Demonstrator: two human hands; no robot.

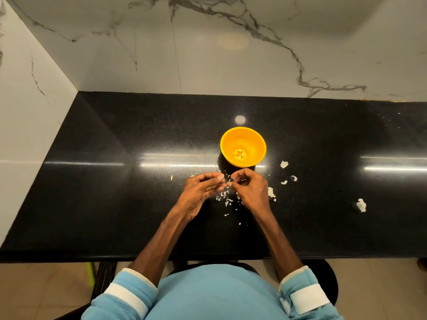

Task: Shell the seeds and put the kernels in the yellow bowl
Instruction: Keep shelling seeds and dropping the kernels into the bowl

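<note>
Yellow bowl (253, 138) just beyond both hands (198, 190) (250, 189)

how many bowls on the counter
1: the yellow bowl stands on the black counter just beyond the left hand and right hand, a few kernels inside. No other seems hidden.

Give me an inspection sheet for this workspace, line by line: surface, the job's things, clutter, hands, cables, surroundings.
Surface: glossy black countertop with streaks of light glare.
Job's things: yellow bowl upright, a few kernels at its bottom; seed held at the fingertips.
Clutter: shell fragments scattered on the person's side of the bowl and to its right.
Hands: left hand and right hand pinch the seed together, just short of the bowl.
Cables: nothing seen.
Surroundings: marble wall behind and on the left.
</note>
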